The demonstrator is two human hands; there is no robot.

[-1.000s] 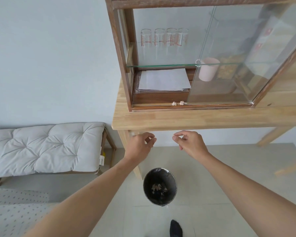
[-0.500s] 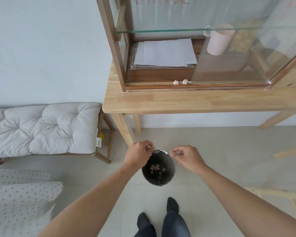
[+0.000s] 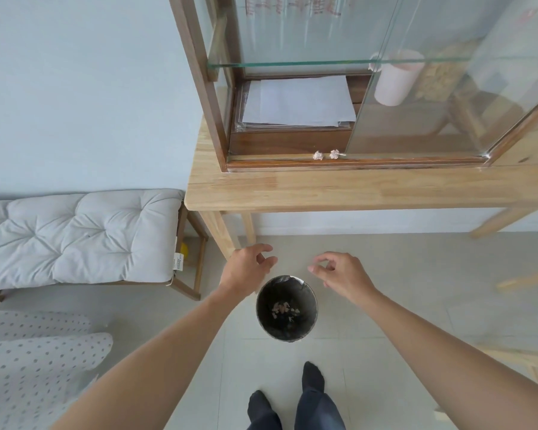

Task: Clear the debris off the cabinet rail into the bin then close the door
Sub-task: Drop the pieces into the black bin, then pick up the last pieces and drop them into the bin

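With both hands, left (image 3: 248,268) and right (image 3: 342,273), loosely open and empty above the bin (image 3: 286,308), the two paper scraps (image 3: 326,155) on the cabinet rail (image 3: 354,162) well beyond each grip are best pinched one per hand, lightly.

You're in a home room: a cushioned bench (image 3: 75,237) at left, a wooden table (image 3: 354,190) carrying a glass-fronted cabinet (image 3: 199,72) upper right, tiled floor (image 3: 416,290) below.
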